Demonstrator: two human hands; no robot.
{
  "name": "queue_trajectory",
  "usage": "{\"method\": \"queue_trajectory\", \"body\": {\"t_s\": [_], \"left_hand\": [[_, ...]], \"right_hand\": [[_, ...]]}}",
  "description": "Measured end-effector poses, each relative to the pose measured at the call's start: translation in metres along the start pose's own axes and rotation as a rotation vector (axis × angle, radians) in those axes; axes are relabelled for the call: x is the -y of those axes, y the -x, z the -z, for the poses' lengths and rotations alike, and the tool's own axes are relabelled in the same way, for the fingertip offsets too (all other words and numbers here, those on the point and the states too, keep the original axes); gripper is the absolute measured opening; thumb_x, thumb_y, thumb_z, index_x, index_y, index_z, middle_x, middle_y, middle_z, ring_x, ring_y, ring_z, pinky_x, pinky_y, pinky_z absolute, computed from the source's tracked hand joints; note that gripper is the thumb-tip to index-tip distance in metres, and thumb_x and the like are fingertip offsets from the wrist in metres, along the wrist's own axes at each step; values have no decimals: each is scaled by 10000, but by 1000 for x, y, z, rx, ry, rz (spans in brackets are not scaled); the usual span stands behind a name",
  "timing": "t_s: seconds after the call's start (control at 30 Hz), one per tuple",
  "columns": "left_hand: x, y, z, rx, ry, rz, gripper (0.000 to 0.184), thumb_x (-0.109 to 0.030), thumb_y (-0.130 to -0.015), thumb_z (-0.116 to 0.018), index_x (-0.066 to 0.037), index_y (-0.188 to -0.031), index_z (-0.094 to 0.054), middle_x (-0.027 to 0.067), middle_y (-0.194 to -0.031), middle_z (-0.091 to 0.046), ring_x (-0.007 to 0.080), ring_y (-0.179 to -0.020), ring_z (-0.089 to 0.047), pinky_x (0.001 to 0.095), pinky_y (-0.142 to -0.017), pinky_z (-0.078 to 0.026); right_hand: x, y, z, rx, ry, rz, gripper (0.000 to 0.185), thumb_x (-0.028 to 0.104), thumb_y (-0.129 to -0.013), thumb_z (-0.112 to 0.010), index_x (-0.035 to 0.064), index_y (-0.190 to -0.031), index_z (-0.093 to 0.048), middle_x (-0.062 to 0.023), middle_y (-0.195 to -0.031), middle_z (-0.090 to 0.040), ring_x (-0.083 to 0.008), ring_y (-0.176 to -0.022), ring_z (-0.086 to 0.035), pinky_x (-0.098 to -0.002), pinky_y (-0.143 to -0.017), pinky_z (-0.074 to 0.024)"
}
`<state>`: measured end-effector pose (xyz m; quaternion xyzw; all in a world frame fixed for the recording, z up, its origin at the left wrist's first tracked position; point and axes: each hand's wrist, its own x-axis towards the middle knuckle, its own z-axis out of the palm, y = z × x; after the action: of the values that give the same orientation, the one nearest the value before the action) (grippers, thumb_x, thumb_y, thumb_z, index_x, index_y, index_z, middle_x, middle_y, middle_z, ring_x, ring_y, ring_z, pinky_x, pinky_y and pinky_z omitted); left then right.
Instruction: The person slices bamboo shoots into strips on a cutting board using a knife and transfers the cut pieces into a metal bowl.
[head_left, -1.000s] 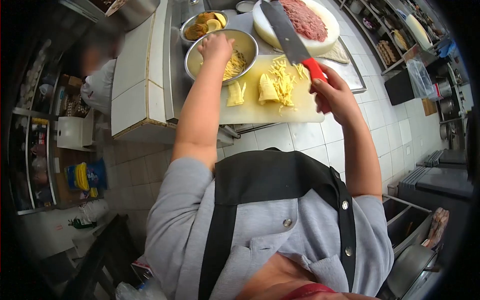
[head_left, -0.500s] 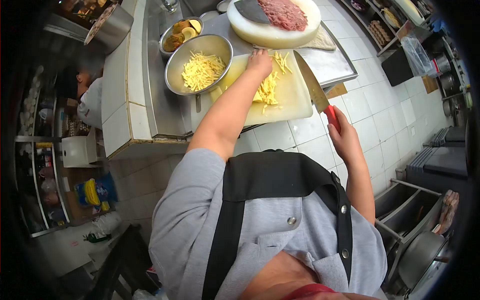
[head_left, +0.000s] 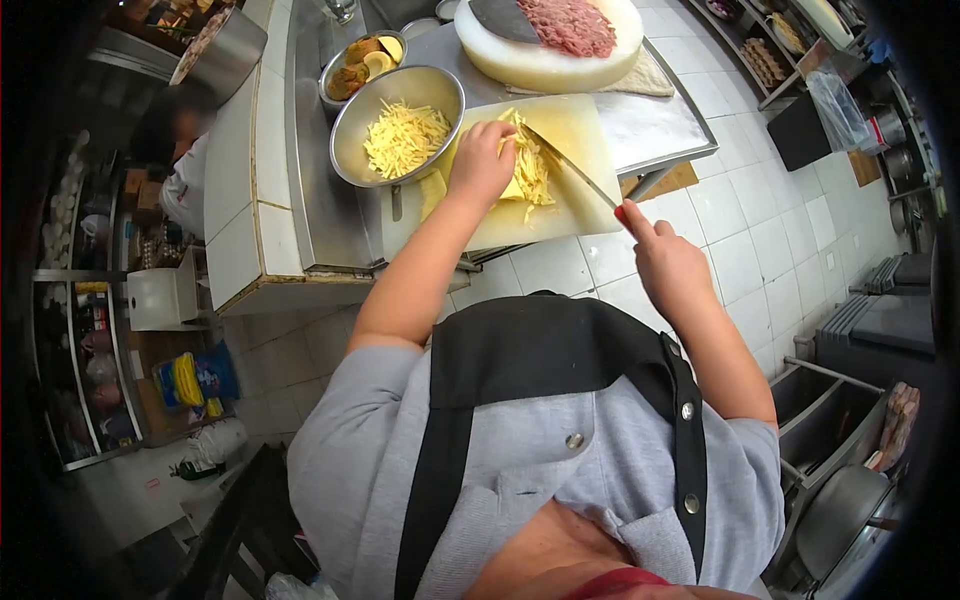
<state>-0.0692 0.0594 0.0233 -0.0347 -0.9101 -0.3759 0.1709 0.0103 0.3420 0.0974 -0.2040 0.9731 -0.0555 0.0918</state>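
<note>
My right hand (head_left: 672, 262) grips the red handle of a large kitchen knife (head_left: 580, 172), its blade slanting across the white cutting board (head_left: 590, 215) onto a pile of yellow strips (head_left: 535, 178). Beside the pile, my left hand (head_left: 483, 165) rests with fingers curled against the yellow slices at its left edge; the fingertips are partly hidden. A larger yellow piece (head_left: 432, 193) lies on the board left of my left wrist. Just left of the board, a steel bowl (head_left: 345, 150) holds more yellow strips (head_left: 405, 140).
Behind the steel bowl, a smaller bowl (head_left: 327, 88) contains brown and yellow pieces. A thick round white block (head_left: 490, 60) carries minced meat (head_left: 568, 25) and a dark cleaver blade (head_left: 503, 20). Another person (head_left: 185, 185) is beyond the tiled counter (head_left: 240, 190) at left.
My left hand has moved nearer, from the board's far edge to the pile's left side. My right hand has swung the knife left, from the board's right edge onto the strips.
</note>
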Motion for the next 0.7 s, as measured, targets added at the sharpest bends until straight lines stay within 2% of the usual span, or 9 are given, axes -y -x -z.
{"method": "queue_trajectory", "body": {"t_s": [0.07,0.1,0.23,0.33,0.4,0.53,0.6,0.63,0.7], "left_hand": [[5,28,11,49,-299,-26,322,-226,-812,-676,-59,-1077,-602,170,-1158,-575,341,-1064,-551,396,-898,-451],[0,37,19,175,-308,42,418,-204,-793,-701,-68,-1161,-558,194,-1277,-504,377,-1144,-501,411,-944,-430],[17,50,14,237,-235,-14,511,-216,-757,-734,-64,-1204,-539,185,-1329,-465,380,-1180,-474,422,-983,-416],[10,45,22,353,-245,28,535,-145,-743,-727,-59,-1233,-530,195,-1357,-457,370,-1192,-484,413,-995,-418],[14,46,20,325,-295,-65,465,-85,-763,-661,-45,-1212,-546,203,-1311,-503,365,-1117,-540,404,-965,-444],[18,44,23,241,-240,-51,412,-57,-786,-580,-34,-1197,-561,210,-1262,-540,352,-1087,-560,412,-942,-454],[8,41,30,139,-164,172,361,-71,-814,-523,-25,-1166,-589,228,-1093,-617,346,-973,-611,417,-855,-487],[6,40,32,143,-161,162,361,-71,-814,-523,-25,-1166,-589,228,-1093,-617,346,-973,-611,417,-855,-487],[4,37,34,34,-97,233,331,-93,-816,-538,-30,-1131,-619,230,-927,-647,344,-860,-639,419,-775,-502]], "right_hand": [[-5,-2,10,-34,-7,-12,563,89,-847,-527,230,-1373,-383,-163,-874,-587,-329,-702,-635,-444,-586,-510],[-10,-8,9,-91,-1,-17,553,91,-847,-527,236,-1364,-393,-160,-877,-588,-328,-699,-635,-444,-586,-509],[-17,-40,-7,-148,5,-21,540,85,-849,-520,279,-1342,-416,-168,-899,-591,-329,-741,-638,-437,-613,-514],[-6,-37,-11,-120,-12,-7,535,91,-849,-523,289,-1339,-432,-178,-921,-590,-334,-790,-636,-436,-662,-514],[-7,-27,-10,-82,-132,29,518,107,-851,-534,280,-1333,-454,-171,-934,-602,-345,-796,-634,-446,-684,-509],[-18,-24,-9,-191,-263,-53,506,110,-852,-532,274,-1325,-461,-172,-931,-619,-357,-808,-632,-456,-681,-501],[-20,-29,-18,-181,-221,-49,512,103,-850,-529,272,-1329,-455,-171,-929,-618,-356,-807,-633,-458,-680,-501],[-21,-29,-24,-170,-179,-47,519,96,-848,-525,269,-1332,-449,-170,-928,-618,-355,-806,-633,-460,-678,-502],[-11,-24,-30,-101,-156,-53,551,93,-840,-526,266,-1354,-422,-179,-940,-605,-357,-787,-634,-460,-655,-508]]}}
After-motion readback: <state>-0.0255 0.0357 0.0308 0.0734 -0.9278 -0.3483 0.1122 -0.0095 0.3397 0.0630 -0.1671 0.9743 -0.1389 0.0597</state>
